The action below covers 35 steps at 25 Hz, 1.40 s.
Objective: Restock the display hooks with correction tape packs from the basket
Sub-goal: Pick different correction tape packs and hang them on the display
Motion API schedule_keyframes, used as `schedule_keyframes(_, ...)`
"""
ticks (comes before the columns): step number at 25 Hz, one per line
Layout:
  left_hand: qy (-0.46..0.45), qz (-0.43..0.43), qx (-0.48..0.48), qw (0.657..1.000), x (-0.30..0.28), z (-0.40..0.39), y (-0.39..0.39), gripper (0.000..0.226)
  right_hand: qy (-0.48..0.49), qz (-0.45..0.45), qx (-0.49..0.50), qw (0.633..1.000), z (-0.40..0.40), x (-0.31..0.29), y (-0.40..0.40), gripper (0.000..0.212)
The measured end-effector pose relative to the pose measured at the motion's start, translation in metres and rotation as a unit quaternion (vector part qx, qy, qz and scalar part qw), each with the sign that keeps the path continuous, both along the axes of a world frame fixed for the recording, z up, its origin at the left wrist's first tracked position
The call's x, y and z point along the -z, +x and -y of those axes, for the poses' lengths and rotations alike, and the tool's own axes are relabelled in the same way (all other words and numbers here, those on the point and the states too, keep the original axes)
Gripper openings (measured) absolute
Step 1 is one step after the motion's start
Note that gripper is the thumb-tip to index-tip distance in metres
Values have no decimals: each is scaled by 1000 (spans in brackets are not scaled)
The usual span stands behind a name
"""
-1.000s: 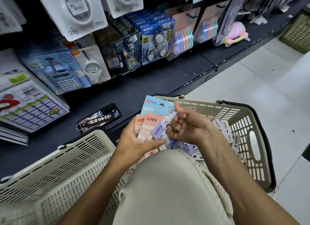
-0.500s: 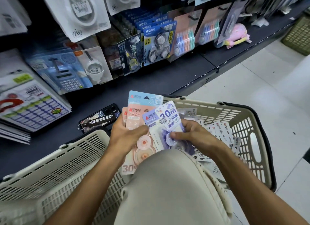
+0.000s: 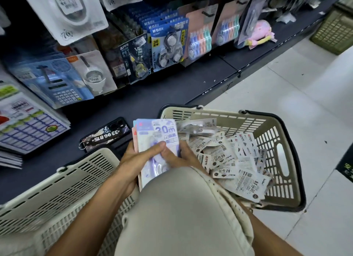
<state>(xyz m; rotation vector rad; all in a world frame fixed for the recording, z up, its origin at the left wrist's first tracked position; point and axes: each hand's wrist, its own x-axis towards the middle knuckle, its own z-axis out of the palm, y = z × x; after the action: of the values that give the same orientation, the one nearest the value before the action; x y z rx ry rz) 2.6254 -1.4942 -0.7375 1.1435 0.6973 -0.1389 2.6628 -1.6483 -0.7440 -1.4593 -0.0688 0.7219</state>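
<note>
Lilac correction tape packs (image 3: 156, 141) stacked above basket (image 3: 282, 179); left hand (image 3: 137, 158) grip clamps stack, right hand (image 3: 179, 156) grip pinches it.

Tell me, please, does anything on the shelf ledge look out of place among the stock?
Yes: a phone with a numbered key tag lies loose on the dark shelf ledge, and a pink toy lies unhung farther along, while other goods hang on hooks.

A phone (image 3: 107, 134) lies at the shelf's (image 3: 149, 91) front edge, left of the basket (image 3: 275, 179) holding loose packs (image 3: 229, 156); hanging packs (image 3: 168, 43) line its back.
</note>
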Motion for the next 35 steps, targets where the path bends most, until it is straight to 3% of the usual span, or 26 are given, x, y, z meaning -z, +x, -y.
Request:
schedule_keyframes(3, 68, -11, -11, 998, 3, -9, -11, 47, -106, 15, -22, 994, 20, 21, 8, 25)
schedule_keyframes(4, 74, -16, -21, 997, 6, -15, -13, 42, -197, 54, -8, 979, 33, 34, 18, 24)
schedule_keyframes(5, 71, -21, -33, 997, 5, -20, -14, 39, -330, 124, -12, 936, 48, 49, 29, 20)
schedule_keyframes(6, 64, -20, -41, 997, 6, -24, -15, 39, -455, 192, -40, 869, 62, 64, 37, 23)
schedule_keyframes(7, 59, -17, -46, 997, 6, -26, -14, 41, -535, 240, -74, 806, 71, 76, 43, 31)
schedule_keyframes(8, 60, -12, -49, 997, 8, -27, -13, 44, -574, 264, -95, 769, 76, 86, 46, 36)
schedule_keyframes(10, 75, -7, -52, 996, 8, -25, -12, 48, -599, 247, -99, 755, 72, 99, 46, 32)
schedule_keyframes(11, 85, -6, -55, 995, 8, -24, -12, 51, -596, 233, -107, 761, 68, 101, 46, 27)
schedule_keyframes(13, 111, -6, -64, 992, 8, -25, -13, 56, -524, 221, -130, 812, 63, 98, 43, 16)
schedule_keyframes(16, 158, 22, -84, 984, 7, -30, -13, 60, -297, 136, -87, 941, 54, 47, 46, 21)
schedule_keyframes(18, 187, 48, -80, 978, 2, -33, -8, 67, -164, 115, -42, 979, 48, -7, 58, 20)
schedule_keyframes(21, 223, 80, -53, 970, -13, -33, 3, 82, -48, 186, -184, 964, 42, -89, 82, 24)
schedule_keyframes(24, 191, 110, -26, 975, -34, -32, 12, 92, 0, 151, -288, 946, 28, -122, 99, 24)
schedule_keyframes(27, 143, 134, -23, 980, -54, -38, 14, 92, 60, 88, -223, 969, 13, -130, 109, 35)
schedule_keyframes(29, 87, 130, -53, 986, -65, -45, 10, 86, 100, 83, -167, 977, 10, -129, 112, 59)
schedule_keyframes(35, 41, 165, -56, 984, -98, -49, 16, 87, 92, 233, -123, 960, -22, -137, 83, 104)
